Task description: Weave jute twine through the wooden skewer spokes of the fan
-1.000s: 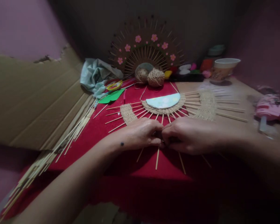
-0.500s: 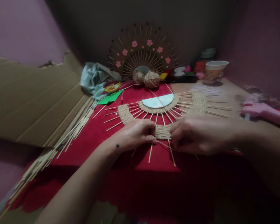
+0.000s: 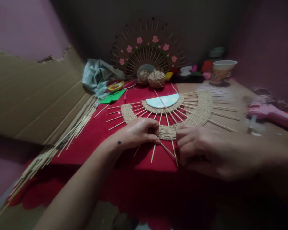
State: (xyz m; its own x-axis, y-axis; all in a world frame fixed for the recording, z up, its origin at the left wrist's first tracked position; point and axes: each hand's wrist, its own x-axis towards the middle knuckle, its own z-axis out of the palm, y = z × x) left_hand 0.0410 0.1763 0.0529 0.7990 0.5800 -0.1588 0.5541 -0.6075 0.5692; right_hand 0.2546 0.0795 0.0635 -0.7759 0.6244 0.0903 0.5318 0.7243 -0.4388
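A half-round woven fan (image 3: 199, 112) lies on the red cloth, its thin sticks fanning out from a pale blue half-disc (image 3: 162, 101). My left hand (image 3: 144, 131) pinches the outer woven band at its near side, thumb below and fingers on top. To the right, my right hand (image 3: 199, 148) has its fingers curled, somewhat smeared by motion. A strand of twine (image 3: 167, 149) runs taut from my left thumb to my right fingers, below the band. Another length of twine crosses the half-disc towards two twine balls (image 3: 156, 79).
A finished fan with pink flowers (image 3: 155, 39) stands against the back wall. Loose sticks (image 3: 72, 137) lie along the left edge beside cardboard (image 3: 38, 99). Yellow-handled scissors (image 3: 116, 86), a paper cup (image 3: 222, 71) and a pink glue gun (image 3: 266, 110) are around the fan.
My right hand has drawn away from my left, to the right and slightly down, stretching the twine between them. My left hand has stayed on the woven band.
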